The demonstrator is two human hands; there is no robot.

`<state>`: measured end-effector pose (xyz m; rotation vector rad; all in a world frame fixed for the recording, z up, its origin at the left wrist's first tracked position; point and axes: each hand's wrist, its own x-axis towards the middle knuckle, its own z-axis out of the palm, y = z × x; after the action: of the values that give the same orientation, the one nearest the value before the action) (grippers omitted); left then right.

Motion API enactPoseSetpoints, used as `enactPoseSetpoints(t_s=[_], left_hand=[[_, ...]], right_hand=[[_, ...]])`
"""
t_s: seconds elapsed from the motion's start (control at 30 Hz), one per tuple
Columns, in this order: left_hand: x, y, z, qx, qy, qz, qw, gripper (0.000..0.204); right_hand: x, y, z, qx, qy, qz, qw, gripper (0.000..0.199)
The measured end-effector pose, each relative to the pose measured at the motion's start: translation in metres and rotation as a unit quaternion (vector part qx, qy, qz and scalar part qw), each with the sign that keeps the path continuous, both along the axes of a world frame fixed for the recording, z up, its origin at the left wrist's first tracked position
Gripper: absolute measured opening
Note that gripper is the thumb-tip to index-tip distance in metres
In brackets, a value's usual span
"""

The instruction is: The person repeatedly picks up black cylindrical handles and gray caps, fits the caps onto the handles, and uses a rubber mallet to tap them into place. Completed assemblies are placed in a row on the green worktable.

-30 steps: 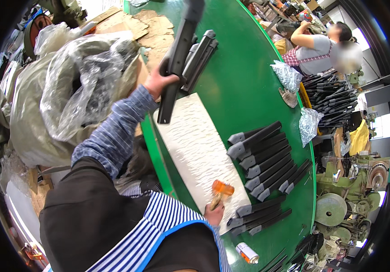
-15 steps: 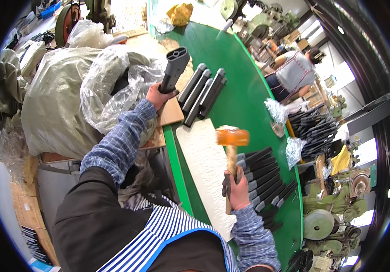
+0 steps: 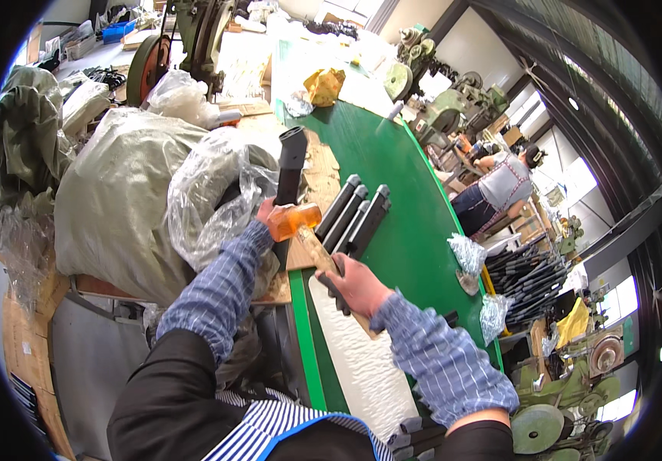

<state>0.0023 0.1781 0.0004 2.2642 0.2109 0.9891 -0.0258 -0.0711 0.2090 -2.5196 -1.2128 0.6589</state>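
My left hand (image 3: pixel 269 215) is closed around a black hollow plastic handle (image 3: pixel 291 165), its wider open end upward, above the edge of a wooden board (image 3: pixel 300 257). In my right hand (image 3: pixel 358 286) is a mallet with a wooden shaft and a translucent orange head (image 3: pixel 298 220). The mallet head overlaps my left hand and the lower part of the handle in the picture; whether they touch I cannot tell. Just right of the mallet head, several similar black handles (image 3: pixel 355 215) lie side by side. My right forearm passes over a white, rough-surfaced slab (image 3: pixel 362 361).
A green tabletop (image 3: pixel 415 200) curves away to the right. Left of it sits a large grey-green sack (image 3: pixel 123 192) with clear plastic wrapping (image 3: pixel 208 184). A stack of black parts (image 3: pixel 527 276) and a co-worker (image 3: pixel 504 188) are beyond the table. Green machines (image 3: pixel 538 426) stand at right.
My right hand has swung the mallet up and left, from over the row of black handles to beside my left hand. The black handle is now more upright. The view has shifted.
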Motion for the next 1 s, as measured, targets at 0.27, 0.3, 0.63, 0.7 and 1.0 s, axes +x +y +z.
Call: enactPoseSetpoints(t_s=[0.27, 0.3, 0.63, 0.7, 1.0], left_hand=[[-0.024, 0.000, 0.025, -0.373, -0.040, -0.018, 0.927, 0.029], [-0.024, 0.000, 0.028, -0.356, -0.083, -0.037, 0.930, 0.030], [-0.015, 0.007, 0.001, -0.385, -0.024, -0.032, 0.922, 0.033], [-0.015, 0.000, 0.003, -0.388, -0.038, -0.061, 0.919, 0.033], [-0.017, -0.007, 0.015, -0.356, -0.001, -0.055, 0.933, 0.032]], right_hand=[[0.043, 0.005, 0.149, 0.577, 0.142, 0.047, 0.803, 0.045], [0.040, 0.014, 0.142, 0.555, 0.231, 0.050, 0.798, 0.042], [0.019, 0.028, 0.152, 0.424, 0.138, 0.010, 0.895, 0.045], [0.026, 0.034, 0.150, 0.567, 0.220, 0.120, 0.784, 0.042], [0.018, 0.026, 0.128, 0.298, 0.008, -0.034, 0.954, 0.042]])
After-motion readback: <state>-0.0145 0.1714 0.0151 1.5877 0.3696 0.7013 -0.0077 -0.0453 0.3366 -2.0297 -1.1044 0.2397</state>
